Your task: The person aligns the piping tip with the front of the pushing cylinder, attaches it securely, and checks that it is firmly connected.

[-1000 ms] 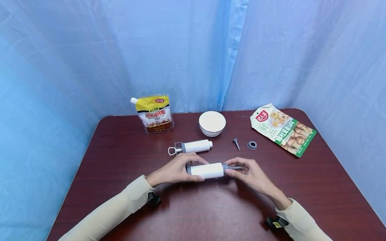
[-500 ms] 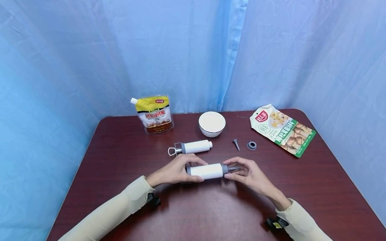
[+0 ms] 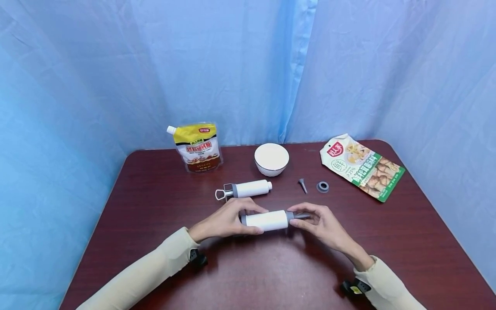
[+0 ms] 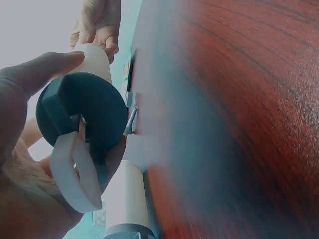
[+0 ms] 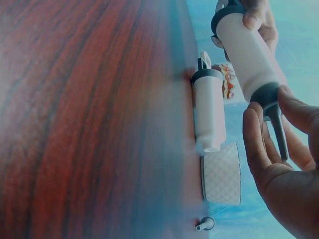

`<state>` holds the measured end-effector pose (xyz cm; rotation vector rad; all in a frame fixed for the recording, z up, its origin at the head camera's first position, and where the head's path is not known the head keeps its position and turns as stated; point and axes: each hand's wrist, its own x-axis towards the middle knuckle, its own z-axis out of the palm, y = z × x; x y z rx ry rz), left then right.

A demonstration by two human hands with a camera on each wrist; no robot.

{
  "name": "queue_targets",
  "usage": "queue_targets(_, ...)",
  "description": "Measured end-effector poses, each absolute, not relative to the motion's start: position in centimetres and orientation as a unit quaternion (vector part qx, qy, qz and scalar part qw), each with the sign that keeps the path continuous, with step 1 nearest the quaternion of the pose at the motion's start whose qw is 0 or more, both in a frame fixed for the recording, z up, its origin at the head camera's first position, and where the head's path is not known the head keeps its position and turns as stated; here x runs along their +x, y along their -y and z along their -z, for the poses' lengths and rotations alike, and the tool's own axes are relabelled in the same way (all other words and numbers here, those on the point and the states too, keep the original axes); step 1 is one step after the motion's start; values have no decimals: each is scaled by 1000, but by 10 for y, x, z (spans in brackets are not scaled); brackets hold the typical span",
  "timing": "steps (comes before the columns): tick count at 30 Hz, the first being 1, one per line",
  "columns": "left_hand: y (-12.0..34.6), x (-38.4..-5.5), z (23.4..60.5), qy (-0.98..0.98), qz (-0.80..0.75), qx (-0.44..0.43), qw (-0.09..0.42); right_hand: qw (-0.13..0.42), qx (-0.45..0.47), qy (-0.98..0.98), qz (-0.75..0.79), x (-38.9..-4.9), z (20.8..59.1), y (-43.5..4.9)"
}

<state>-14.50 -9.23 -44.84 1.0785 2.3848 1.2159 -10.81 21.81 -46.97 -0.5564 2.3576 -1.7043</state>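
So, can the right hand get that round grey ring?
Probably not yet: the right hand pinches the grey nozzle cap of the white cylinder, though the round grey ring looks unblocked beyond it.

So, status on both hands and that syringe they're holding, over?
Left hand: gripping nearer white syringe. Right hand: pinching its gray nozzle cap. Second syringe lying just beyond; nothing seen blocking.

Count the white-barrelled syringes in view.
2. One syringe is held by the left hand and right hand; the second syringe lies on the table just beyond it, in front of the bowl.
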Motion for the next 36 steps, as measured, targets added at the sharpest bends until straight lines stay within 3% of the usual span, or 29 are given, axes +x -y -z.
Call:
queue_targets(12,91,-141,451,-822,-419,364,130,127,-148,-797,572,-106,472,-213)
queue_targets(25,94,-143,454,-825,-418,355,137,106,-189,-787,578,-105,472,-213)
queue_targets(36,90,-140,449,-825,-418,360,121,106,-170,-792,577,-107,468,-212)
